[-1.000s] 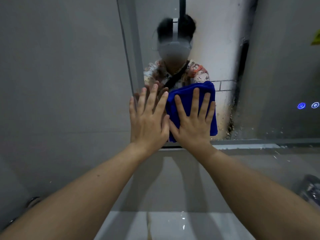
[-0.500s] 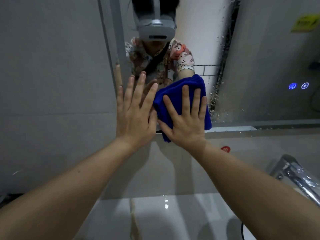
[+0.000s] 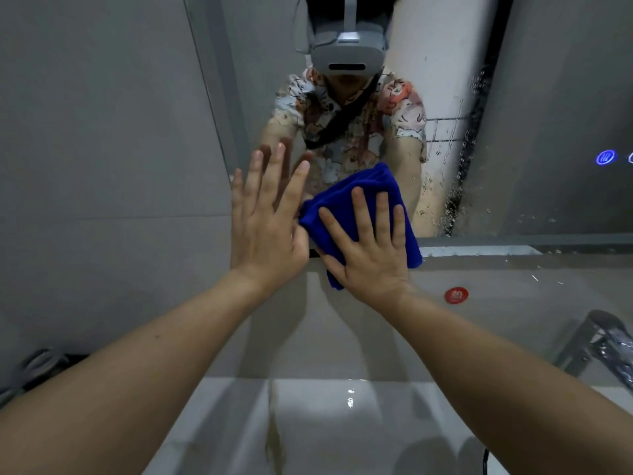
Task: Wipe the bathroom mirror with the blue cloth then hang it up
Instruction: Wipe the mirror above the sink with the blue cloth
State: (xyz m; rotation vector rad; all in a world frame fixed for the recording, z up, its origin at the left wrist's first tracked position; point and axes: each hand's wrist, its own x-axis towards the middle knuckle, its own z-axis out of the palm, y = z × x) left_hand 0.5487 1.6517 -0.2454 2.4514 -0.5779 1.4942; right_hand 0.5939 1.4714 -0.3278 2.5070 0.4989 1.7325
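Observation:
The bathroom mirror (image 3: 548, 114) fills the upper right, with water drops and dark streaks near its lower middle. A folded blue cloth (image 3: 356, 197) lies flat against the mirror's bottom edge, overlapping the wall below. My right hand (image 3: 370, 248) presses on the cloth with fingers spread. My left hand (image 3: 267, 221) is flat and open against the mirror's left edge, its thumb touching the cloth's left side.
A grey tiled wall (image 3: 102, 166) is left of the mirror. Two lit blue touch buttons (image 3: 605, 157) glow on the mirror at right. A red round sticker (image 3: 456, 295) is on the wall below. A chrome tap (image 3: 603, 347) stands at right above the white basin (image 3: 342, 423).
Both hands and the cloth have slid down the mirror to its bottom edge, and my view has tilted down, bringing the tap and basin into sight.

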